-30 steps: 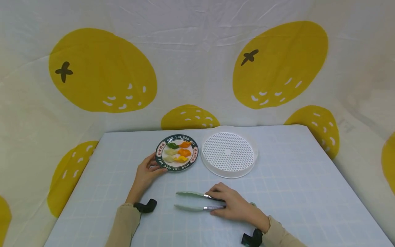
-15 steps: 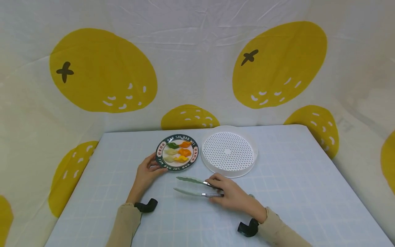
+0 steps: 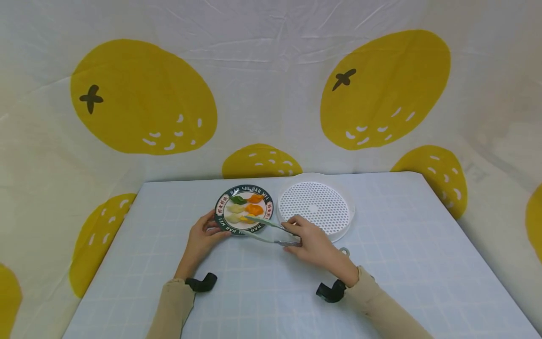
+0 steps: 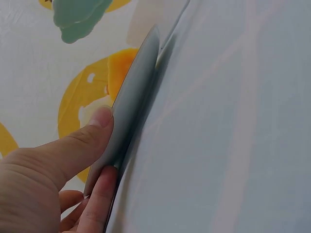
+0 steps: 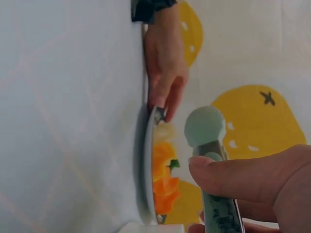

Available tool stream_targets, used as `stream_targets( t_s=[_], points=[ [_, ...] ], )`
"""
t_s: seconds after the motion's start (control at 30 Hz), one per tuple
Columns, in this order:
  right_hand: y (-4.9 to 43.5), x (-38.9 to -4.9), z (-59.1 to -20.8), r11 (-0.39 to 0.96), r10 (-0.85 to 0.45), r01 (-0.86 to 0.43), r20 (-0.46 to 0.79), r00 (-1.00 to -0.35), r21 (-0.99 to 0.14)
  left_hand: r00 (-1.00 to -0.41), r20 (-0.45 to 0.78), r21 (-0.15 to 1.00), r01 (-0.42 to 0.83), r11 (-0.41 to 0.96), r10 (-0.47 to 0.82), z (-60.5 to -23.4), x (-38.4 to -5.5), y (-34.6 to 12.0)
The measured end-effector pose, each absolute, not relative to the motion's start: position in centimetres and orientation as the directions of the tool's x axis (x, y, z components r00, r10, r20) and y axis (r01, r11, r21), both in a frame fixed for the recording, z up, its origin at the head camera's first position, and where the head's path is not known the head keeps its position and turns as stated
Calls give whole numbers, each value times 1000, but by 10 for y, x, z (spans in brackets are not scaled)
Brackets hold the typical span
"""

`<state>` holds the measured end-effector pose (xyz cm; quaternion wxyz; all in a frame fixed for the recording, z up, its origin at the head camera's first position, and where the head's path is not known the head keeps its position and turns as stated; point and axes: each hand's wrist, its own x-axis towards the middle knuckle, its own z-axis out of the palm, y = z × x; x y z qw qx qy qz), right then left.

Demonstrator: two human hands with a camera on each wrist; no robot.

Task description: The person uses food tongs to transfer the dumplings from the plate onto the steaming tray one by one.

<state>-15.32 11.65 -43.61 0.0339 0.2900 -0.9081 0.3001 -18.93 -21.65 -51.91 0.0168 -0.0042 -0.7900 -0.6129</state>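
Note:
My left hand (image 3: 203,239) grips the near left edge of a round plate (image 3: 268,207) with a dark green lettered rim. In the left wrist view its thumb lies at the rim and fingers reach under the plate's edge (image 4: 133,97). Several dumpling-shaped pieces (image 3: 254,209) in green, orange, yellow and pale cream lie on the plate. My right hand (image 3: 312,242) holds tongs (image 3: 288,243) with pale green tips and metal arms, spread apart with nothing between them. The tips overlap the plate's near part in the head view; in the right wrist view the tong head (image 5: 205,126) hangs above the pieces.
A white round perforated steamer tray (image 3: 313,207) stands right beside the plate, partly behind my right hand. A pale blue checked cloth (image 3: 402,263) covers the table. Behind it hangs a white backdrop (image 3: 267,94) printed with yellow fruit.
My right hand has lifted the tongs off the table and carried them forward, from the cloth in front to over the plate. The left hand and plate have stayed in place.

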Motion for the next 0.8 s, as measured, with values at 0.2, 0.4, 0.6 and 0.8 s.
stream_targets(
  t_s=[0.2, 0.4, 0.6, 0.8],
  points=[
    [110, -167, -424, 747, -497, -553, 243, -833, -368, -1000, 11, 969, 6, 245, -19, -518, -190, -216],
    [104, -174, -419, 791, -509, -541, 186, -841, -284, -1000, 16, 967, 13, 253, -12, -519, -190, -216],
    [98, -174, -421, 810, -512, -537, 161, -843, -237, -1000, 12, 964, 10, 264, -5, -520, -192, -216],
    [93, -175, -423, 812, -514, -539, 161, -842, -223, -1000, 3, 965, 2, 262, -3, -518, -191, -217]
  ],
)
